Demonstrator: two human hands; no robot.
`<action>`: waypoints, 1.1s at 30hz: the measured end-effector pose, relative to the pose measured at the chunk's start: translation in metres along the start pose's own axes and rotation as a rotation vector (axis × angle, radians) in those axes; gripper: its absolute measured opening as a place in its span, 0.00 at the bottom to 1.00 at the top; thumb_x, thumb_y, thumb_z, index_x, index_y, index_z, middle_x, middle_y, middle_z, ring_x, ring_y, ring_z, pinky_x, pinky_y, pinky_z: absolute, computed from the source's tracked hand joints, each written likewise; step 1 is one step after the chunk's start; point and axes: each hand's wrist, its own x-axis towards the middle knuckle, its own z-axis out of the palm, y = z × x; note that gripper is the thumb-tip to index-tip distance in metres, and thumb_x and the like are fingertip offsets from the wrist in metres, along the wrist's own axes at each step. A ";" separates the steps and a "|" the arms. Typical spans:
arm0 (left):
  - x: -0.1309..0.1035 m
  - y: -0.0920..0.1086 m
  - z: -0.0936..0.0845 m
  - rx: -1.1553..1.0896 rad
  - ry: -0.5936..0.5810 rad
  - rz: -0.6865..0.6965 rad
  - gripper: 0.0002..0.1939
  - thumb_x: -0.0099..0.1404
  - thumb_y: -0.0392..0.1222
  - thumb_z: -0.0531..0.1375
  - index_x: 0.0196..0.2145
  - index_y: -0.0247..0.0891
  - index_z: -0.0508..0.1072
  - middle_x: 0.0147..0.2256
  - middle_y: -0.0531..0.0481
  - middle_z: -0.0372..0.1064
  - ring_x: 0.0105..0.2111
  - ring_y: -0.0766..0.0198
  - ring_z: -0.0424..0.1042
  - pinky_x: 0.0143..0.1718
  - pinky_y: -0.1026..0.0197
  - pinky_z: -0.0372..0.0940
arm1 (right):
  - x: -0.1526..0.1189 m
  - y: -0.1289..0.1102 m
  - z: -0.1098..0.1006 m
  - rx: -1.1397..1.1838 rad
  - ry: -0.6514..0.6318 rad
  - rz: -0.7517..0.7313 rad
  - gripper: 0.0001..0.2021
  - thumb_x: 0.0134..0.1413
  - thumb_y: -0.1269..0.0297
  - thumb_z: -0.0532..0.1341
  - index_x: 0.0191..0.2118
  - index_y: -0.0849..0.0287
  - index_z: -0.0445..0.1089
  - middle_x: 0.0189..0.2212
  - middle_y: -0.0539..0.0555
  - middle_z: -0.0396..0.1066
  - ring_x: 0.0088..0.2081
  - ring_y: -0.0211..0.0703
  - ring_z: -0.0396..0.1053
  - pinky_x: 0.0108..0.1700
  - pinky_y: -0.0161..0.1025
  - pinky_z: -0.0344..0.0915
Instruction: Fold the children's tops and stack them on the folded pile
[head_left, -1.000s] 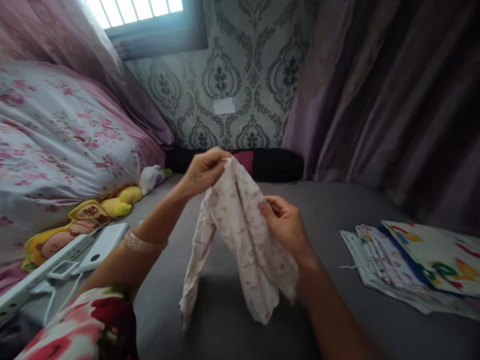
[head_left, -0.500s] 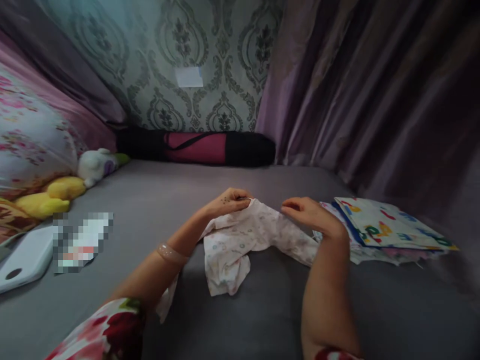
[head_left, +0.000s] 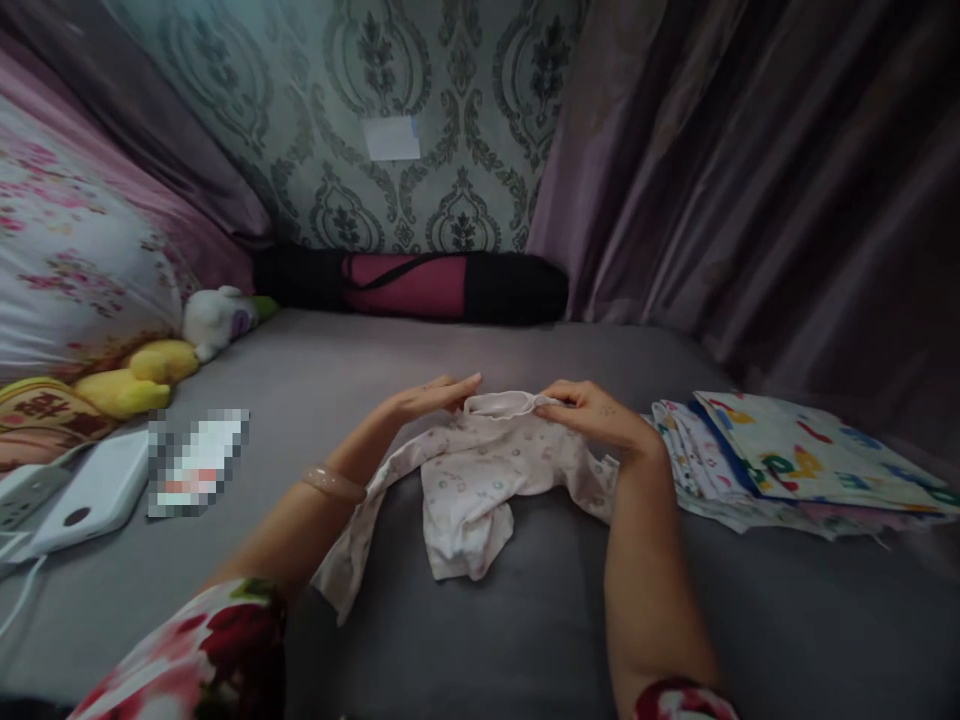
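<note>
A small white long-sleeved garment (head_left: 480, 480) with a faint print lies bunched on the grey bed sheet (head_left: 480, 650), its neckline facing away from me and its sleeves spread to both sides. At the left edge of the neckline is my left hand (head_left: 439, 395), index finger stretched out, the other fingertips hidden behind the fabric. My right hand (head_left: 592, 410) pinches the right edge of the neckline between thumb and fingers. A bracelet circles my left forearm.
Folded patterned cloths (head_left: 810, 460) are stacked at the right. On the left are a white device (head_left: 97, 495), a blurred-out item (head_left: 199, 465), a power strip (head_left: 26, 495) and plush toys (head_left: 135, 380). A black and pink bag (head_left: 409, 285) lies along the wall.
My right hand has moved left and taken hold of the neckline, which now shows as an open loop. My left hand has loosened its pinch, its index finger now extended. The view has shifted slightly.
</note>
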 end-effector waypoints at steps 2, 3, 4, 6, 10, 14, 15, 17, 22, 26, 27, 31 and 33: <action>-0.006 -0.012 -0.002 -0.093 -0.039 -0.057 0.34 0.60 0.71 0.51 0.27 0.35 0.75 0.26 0.49 0.69 0.29 0.64 0.66 0.35 0.61 0.62 | -0.001 0.001 -0.001 0.043 -0.021 0.017 0.16 0.53 0.51 0.62 0.38 0.58 0.78 0.34 0.51 0.73 0.37 0.41 0.68 0.40 0.35 0.62; -0.010 -0.017 -0.003 -0.147 -0.049 -0.069 0.34 0.60 0.71 0.51 0.28 0.34 0.75 0.26 0.49 0.69 0.29 0.64 0.66 0.36 0.61 0.62 | -0.001 0.002 0.000 0.064 -0.020 0.031 0.17 0.54 0.50 0.61 0.38 0.58 0.77 0.34 0.51 0.73 0.36 0.41 0.68 0.39 0.35 0.61; -0.013 -0.022 -0.004 -0.194 -0.032 -0.063 0.33 0.60 0.71 0.51 0.29 0.34 0.75 0.26 0.50 0.68 0.28 0.65 0.65 0.35 0.62 0.61 | 0.000 0.003 0.000 0.077 -0.007 0.048 0.18 0.54 0.49 0.61 0.38 0.59 0.77 0.33 0.51 0.73 0.35 0.41 0.67 0.38 0.35 0.61; -0.022 -0.031 -0.005 -0.232 0.009 -0.031 0.31 0.62 0.68 0.52 0.30 0.34 0.74 0.25 0.51 0.66 0.26 0.67 0.63 0.31 0.63 0.59 | 0.001 0.004 0.002 0.081 0.046 0.077 0.19 0.54 0.47 0.61 0.35 0.60 0.76 0.29 0.49 0.71 0.32 0.39 0.66 0.34 0.34 0.60; -0.039 -0.040 -0.007 -0.200 0.032 0.022 0.21 0.59 0.60 0.61 0.32 0.35 0.73 0.26 0.53 0.65 0.26 0.69 0.62 0.27 0.66 0.56 | 0.005 0.006 0.007 0.082 0.139 0.107 0.20 0.51 0.45 0.63 0.32 0.61 0.75 0.25 0.47 0.69 0.28 0.37 0.63 0.30 0.32 0.58; -0.049 -0.045 -0.004 -0.265 0.082 0.010 0.19 0.54 0.55 0.66 0.33 0.36 0.73 0.27 0.54 0.66 0.24 0.70 0.62 0.25 0.66 0.54 | 0.005 0.005 0.011 0.099 0.157 0.129 0.22 0.49 0.44 0.64 0.33 0.61 0.76 0.27 0.49 0.71 0.29 0.38 0.65 0.31 0.33 0.60; -0.051 -0.045 -0.003 -0.279 0.109 0.019 0.19 0.54 0.55 0.66 0.33 0.36 0.73 0.26 0.54 0.66 0.24 0.71 0.61 0.24 0.66 0.53 | 0.005 0.005 0.012 0.102 0.155 0.137 0.22 0.48 0.43 0.64 0.34 0.61 0.76 0.27 0.49 0.72 0.29 0.39 0.66 0.31 0.33 0.60; -0.053 -0.044 -0.002 -0.299 0.164 0.046 0.19 0.54 0.55 0.66 0.33 0.36 0.72 0.25 0.54 0.65 0.23 0.71 0.60 0.24 0.67 0.52 | 0.004 0.004 0.012 0.097 0.153 0.148 0.23 0.48 0.43 0.64 0.34 0.61 0.76 0.29 0.50 0.73 0.31 0.40 0.67 0.32 0.34 0.61; -0.069 -0.028 -0.016 -0.298 0.276 0.083 0.19 0.53 0.54 0.67 0.32 0.36 0.71 0.25 0.54 0.65 0.24 0.71 0.62 0.24 0.67 0.55 | -0.001 -0.005 0.002 0.098 0.050 0.144 0.21 0.45 0.47 0.66 0.37 0.61 0.77 0.33 0.52 0.75 0.34 0.41 0.69 0.38 0.36 0.64; -0.087 -0.009 -0.038 -0.202 0.279 0.140 0.19 0.55 0.57 0.65 0.32 0.37 0.72 0.25 0.54 0.66 0.23 0.71 0.62 0.23 0.68 0.54 | -0.001 -0.018 -0.007 0.103 -0.018 0.148 0.21 0.41 0.49 0.69 0.37 0.60 0.77 0.33 0.53 0.76 0.33 0.41 0.70 0.38 0.37 0.65; -0.090 -0.004 -0.044 -0.175 0.291 0.161 0.19 0.55 0.56 0.65 0.32 0.37 0.72 0.25 0.54 0.66 0.23 0.70 0.62 0.23 0.68 0.54 | 0.000 -0.022 -0.008 0.078 -0.005 0.133 0.21 0.40 0.48 0.69 0.36 0.60 0.77 0.31 0.53 0.75 0.32 0.41 0.69 0.37 0.37 0.65; -0.093 0.021 -0.069 0.008 0.494 0.262 0.17 0.54 0.54 0.66 0.30 0.37 0.74 0.22 0.55 0.65 0.22 0.70 0.61 0.22 0.67 0.53 | 0.012 -0.043 -0.013 -0.065 0.127 0.021 0.21 0.42 0.44 0.67 0.31 0.60 0.77 0.26 0.51 0.73 0.28 0.39 0.67 0.30 0.36 0.61; -0.096 0.042 -0.081 0.165 0.639 0.359 0.15 0.55 0.53 0.65 0.29 0.37 0.74 0.23 0.54 0.65 0.23 0.69 0.62 0.23 0.66 0.55 | 0.018 -0.059 -0.019 -0.131 0.204 -0.028 0.23 0.43 0.42 0.66 0.30 0.60 0.76 0.25 0.51 0.73 0.26 0.39 0.66 0.28 0.36 0.59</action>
